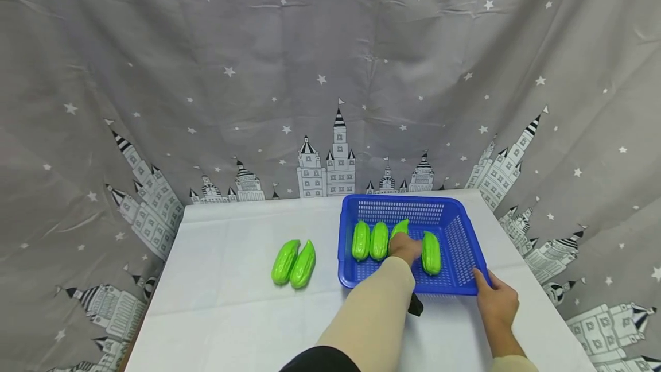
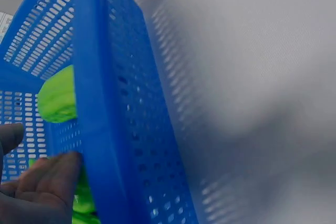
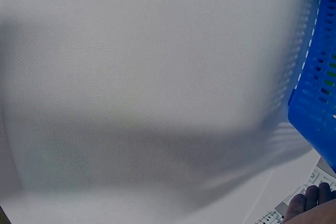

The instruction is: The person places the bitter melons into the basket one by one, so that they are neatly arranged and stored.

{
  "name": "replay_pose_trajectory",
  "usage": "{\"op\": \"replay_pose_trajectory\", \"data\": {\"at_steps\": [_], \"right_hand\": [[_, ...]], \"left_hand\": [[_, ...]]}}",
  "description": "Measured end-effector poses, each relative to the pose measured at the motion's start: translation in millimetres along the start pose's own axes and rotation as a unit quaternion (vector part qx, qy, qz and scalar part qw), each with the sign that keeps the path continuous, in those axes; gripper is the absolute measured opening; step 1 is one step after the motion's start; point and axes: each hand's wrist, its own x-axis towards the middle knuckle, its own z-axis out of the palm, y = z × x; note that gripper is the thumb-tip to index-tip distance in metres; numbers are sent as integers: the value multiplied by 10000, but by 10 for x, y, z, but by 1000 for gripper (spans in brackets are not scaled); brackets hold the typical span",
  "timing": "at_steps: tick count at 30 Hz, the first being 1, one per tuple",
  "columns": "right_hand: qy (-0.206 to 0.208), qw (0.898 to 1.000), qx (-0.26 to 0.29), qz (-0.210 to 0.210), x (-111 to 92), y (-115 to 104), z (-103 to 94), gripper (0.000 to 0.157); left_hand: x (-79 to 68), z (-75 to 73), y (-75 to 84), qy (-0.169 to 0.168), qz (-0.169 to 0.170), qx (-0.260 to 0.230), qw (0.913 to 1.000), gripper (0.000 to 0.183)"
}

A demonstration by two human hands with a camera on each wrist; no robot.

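Observation:
A blue plastic basket [image 1: 467, 234] with slotted walls stands at the right of the white table. Inside lie several bright green, ridged gourd-like vegetables [image 1: 431, 253]. My left hand [image 1: 405, 247] reaches in over the third one from the left, partly hiding it. In the left wrist view the thumb is apart from the fingers [image 2: 52, 179], with green showing beside and below them. With the thumb on its rim, my right hand [image 1: 498, 300] holds the basket's near right corner. Two more green gourds [image 1: 303, 264] lie side by side on the table, left of the basket.
The table [image 1: 222, 314] has a white cover. Behind it hangs a grey curtain [image 1: 258, 73] printed with castles and stars. A small black thing [image 1: 415, 305] shows beside the left forearm, below the basket's near edge.

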Motion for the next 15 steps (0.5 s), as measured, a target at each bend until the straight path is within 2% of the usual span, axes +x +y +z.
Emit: {"op": "replay_pose_trajectory", "data": {"at_steps": [4, 8, 12, 15], "right_hand": [[-30, 10000, 9, 67, -4, -11, -12, 61], [21, 10000, -54, 65, -1, -18, -15, 61], [49, 9999, -101, 41, -4, -10, -1, 61], [41, 9999, -113, 45, -15, 1, 10, 61]], "left_hand": [[30, -87, 10, -171, 202, -140, 9996, 54], [52, -170, 32, -228, 292, -666, 9971, 63], [40, -236, 34, -171, 206, -1083, 9938, 70], [21, -273, 14, -106, 102, -1157, 9932, 72]]}}
